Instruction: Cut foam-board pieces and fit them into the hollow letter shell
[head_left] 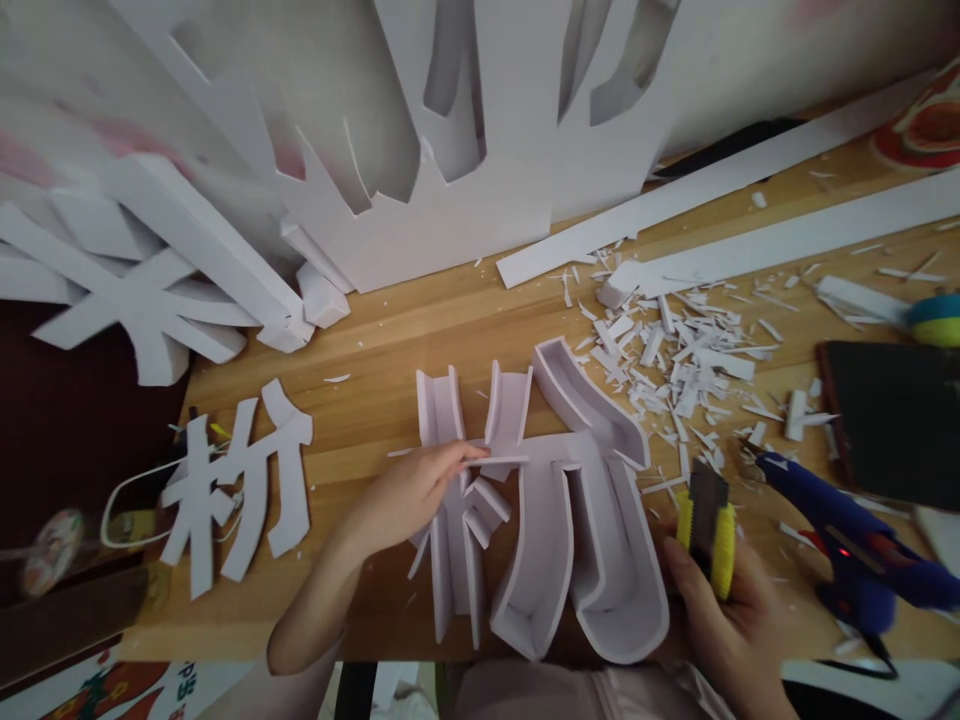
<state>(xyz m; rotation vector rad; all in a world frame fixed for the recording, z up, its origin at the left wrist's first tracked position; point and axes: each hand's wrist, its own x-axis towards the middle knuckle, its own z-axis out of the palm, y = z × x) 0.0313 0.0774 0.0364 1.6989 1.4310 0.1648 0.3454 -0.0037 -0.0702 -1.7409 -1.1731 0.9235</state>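
A large white foam character with raised side walls (544,540) lies on the wooden table in front of me. My left hand (409,495) is at its left part, its fingers closed on a thin white foam strip (499,461) that lies across the character. At the right, my right hand (724,610) is wrapped round a yellow and black cutter (705,530), just beside the character's right edge. A smaller flat white character (244,470) rests on the table at the left.
A blue glue gun (847,520) stands at the right near a dark pad (892,420). Foam scraps (690,350) are heaped behind the character. Long strips (802,235), a cut foam sheet (480,220) and stacked foam shapes (135,290) lie or lean farther back.
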